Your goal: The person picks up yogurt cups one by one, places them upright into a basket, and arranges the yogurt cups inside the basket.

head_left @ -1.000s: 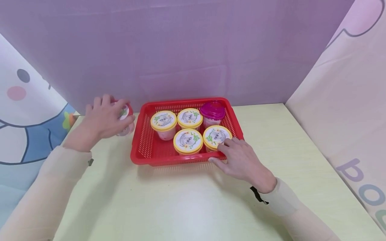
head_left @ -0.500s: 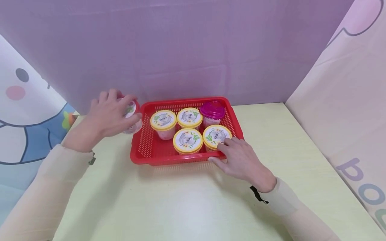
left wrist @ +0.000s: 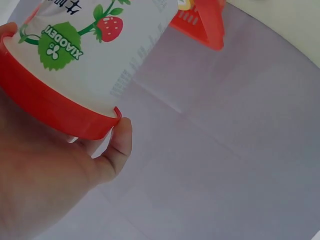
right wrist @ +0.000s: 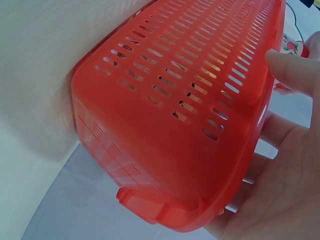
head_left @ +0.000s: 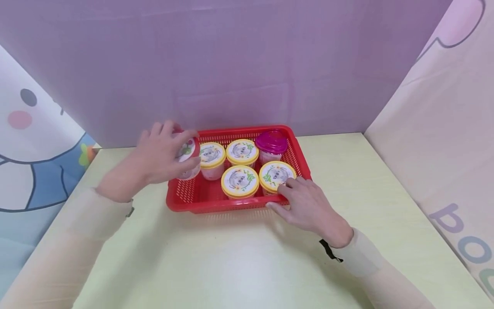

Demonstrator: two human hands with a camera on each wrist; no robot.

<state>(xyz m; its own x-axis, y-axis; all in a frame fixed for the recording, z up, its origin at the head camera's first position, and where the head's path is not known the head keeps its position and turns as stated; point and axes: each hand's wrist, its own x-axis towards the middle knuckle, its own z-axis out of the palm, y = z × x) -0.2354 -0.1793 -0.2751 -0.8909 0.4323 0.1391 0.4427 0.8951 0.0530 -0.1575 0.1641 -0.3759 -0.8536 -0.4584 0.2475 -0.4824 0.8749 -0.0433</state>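
My left hand [head_left: 160, 156] holds a cup [left wrist: 95, 55] by its red lid, with thumb and fingers around the lid's edge. The cup is white with a strawberry print, and in the head view it overlaps the left end of the red plastic basket [head_left: 216, 208]. My right hand [head_left: 310, 208] grips the basket's near rim at the right, thumb outside and fingers over the edge. Inside the basket stand several yellow-lidded cups [head_left: 240, 181] and one purple-lidded cup [head_left: 272, 142]. Part of the front right yellow lid is hidden behind my right fingers.
The basket stands on a pale wood-look table [head_left: 231, 266]. Behind it hangs a purple cloth [head_left: 231, 64]. Printed cloths border the table, a cartoon one [head_left: 42, 163] at left and a lettered one [head_left: 444, 150] at right.
My left hand has carried the red-lidded cup rightward, from left of the basket to over its left end. The right hand and the basket have stayed in place.
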